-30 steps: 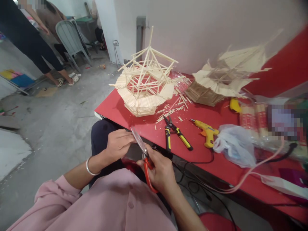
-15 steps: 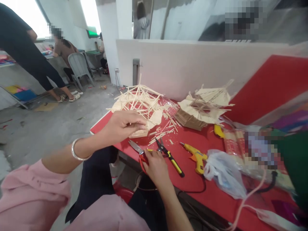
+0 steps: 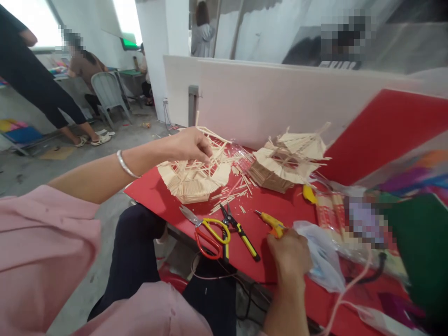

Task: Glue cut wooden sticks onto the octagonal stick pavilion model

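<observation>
My left hand (image 3: 196, 144), with a silver bangle at the wrist, is over the pale wooden-stick model (image 3: 191, 186). Its fingers are curled together, and whatever is in them is too small or hidden to make out. On the right, my right hand (image 3: 290, 252) is closed around the handle of a yellow glue gun (image 3: 271, 221), whose nozzle points away to the left. Between my hands lie scissors (image 3: 212, 235) with one red and one yellow handle. Beside them rest black-and-yellow pliers (image 3: 241, 233).
A second stick model (image 3: 280, 168) stands at the back of the red table (image 3: 154, 196). Loose sticks (image 3: 231, 198) are scattered between the models. A white plastic bag (image 3: 324, 261) and stick packets (image 3: 327, 212) lie on the right. Cables hang below the table edge. Other people are at the left.
My right hand has let go of the scissors, moved right and taken hold of the glue gun. My left hand has risen a little over the stick model.
</observation>
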